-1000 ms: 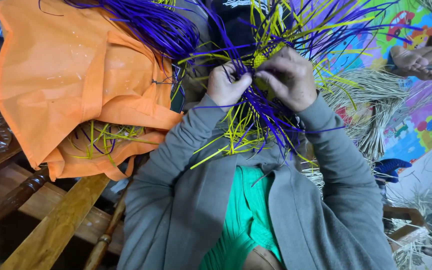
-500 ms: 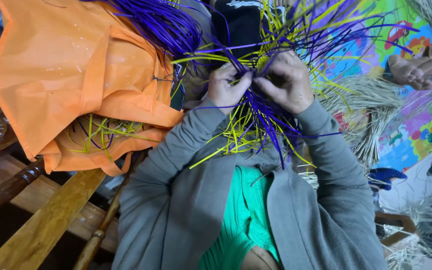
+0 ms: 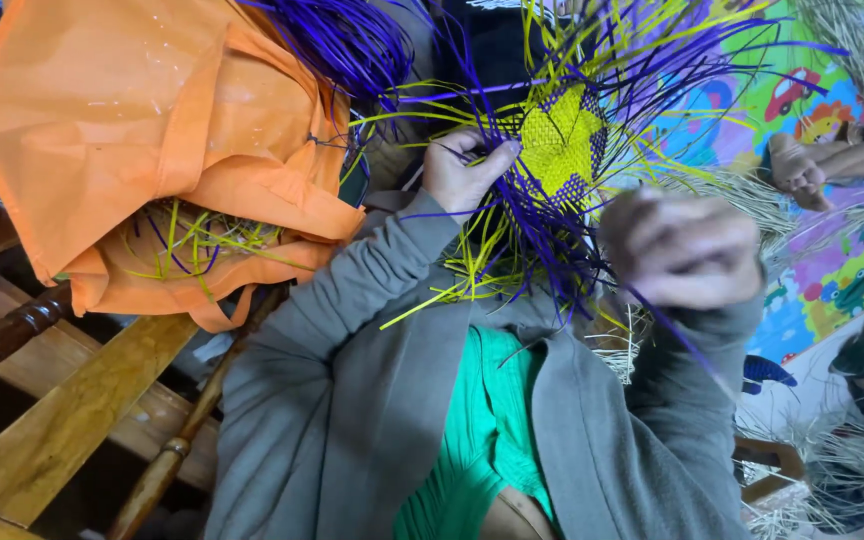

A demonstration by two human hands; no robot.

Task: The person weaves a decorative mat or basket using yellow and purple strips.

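Note:
A small woven piece point(image 3: 559, 145) of yellow and purple strips sits in front of my chest, with long loose purple and yellow strips point(image 3: 512, 260) fanning out all round it. My left hand point(image 3: 460, 176) pinches the woven piece at its left edge, thumb and fingers closed on it. Lower and to the right of the weave, my right hand point(image 3: 685, 250) is blurred by motion. Its fingers are curled, and a thin purple strip point(image 3: 664, 322) trails from it. My grey sleeves and green top fill the lower middle.
An orange cloth bag point(image 3: 142, 130) holding yellow and purple strips lies at the left on wooden furniture point(image 3: 62, 420). A colourful play mat point(image 3: 802, 290) covers the floor at the right, with another person's foot point(image 3: 797, 168) on it. Straw bundles point(image 3: 852, 450) lie at the right.
My right hand has left the weave and swung down and to the right, drawing a purple strip with it. The yellow woven centre is now uncovered. My left hand stays on the piece.

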